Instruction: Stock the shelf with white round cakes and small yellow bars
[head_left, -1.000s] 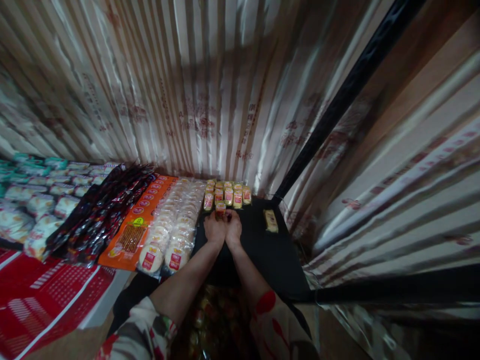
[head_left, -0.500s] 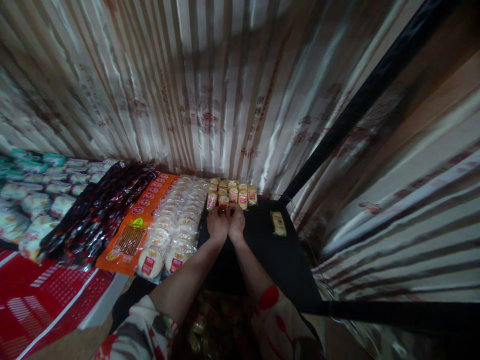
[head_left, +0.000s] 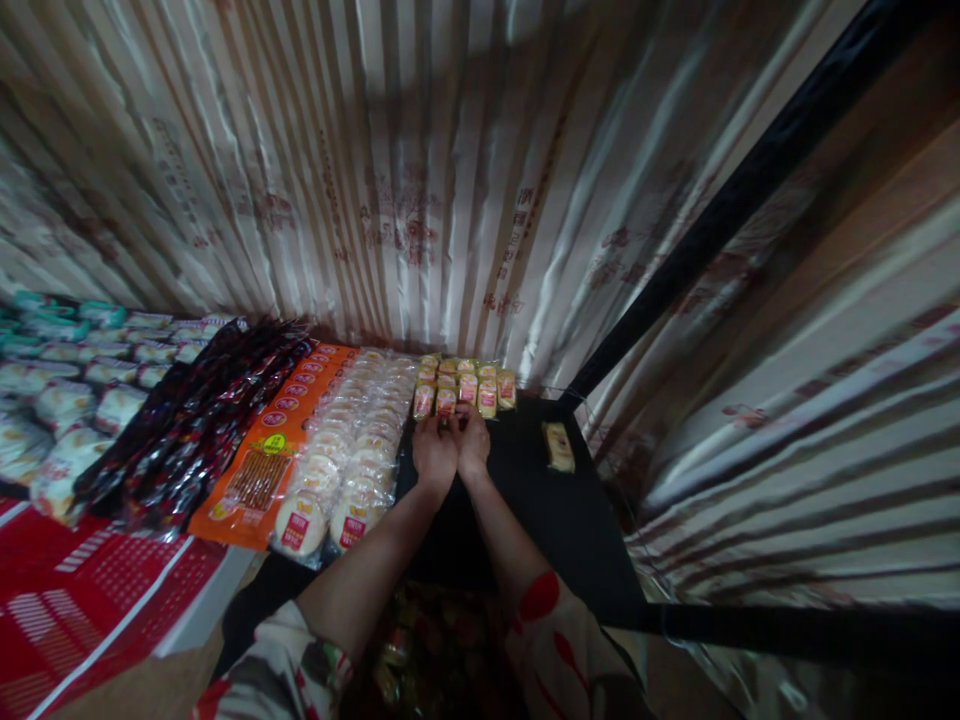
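My left hand (head_left: 435, 455) and my right hand (head_left: 471, 440) are side by side over the black tabletop (head_left: 517, 500), fingers curled together. Their fingertips close on the near end of a small yellow wrapped cake (head_left: 445, 401) with a red label. That cake stands in the front row of several similar wrapped cakes (head_left: 467, 386), packed in rows near the curtain. The fingertips partly hide its lower end. Apart from the group, a single pale wrapped cake (head_left: 559, 447) lies to the right of my right hand.
Left of my hands lie clear-wrapped round white biscuits (head_left: 364, 480), an orange snack pack (head_left: 259, 475), dark shiny packets (head_left: 195, 430) and white wrapped packets (head_left: 67, 405). A pleated curtain (head_left: 420, 200) hangs behind. A black pole (head_left: 675, 250) slants at the right. Shiny packets (head_left: 405, 650) lie below my forearms.
The front-row cake at my fingertips has shifted slightly and sits more in line with its neighbours. My hands stay almost in place; the view has moved slightly.
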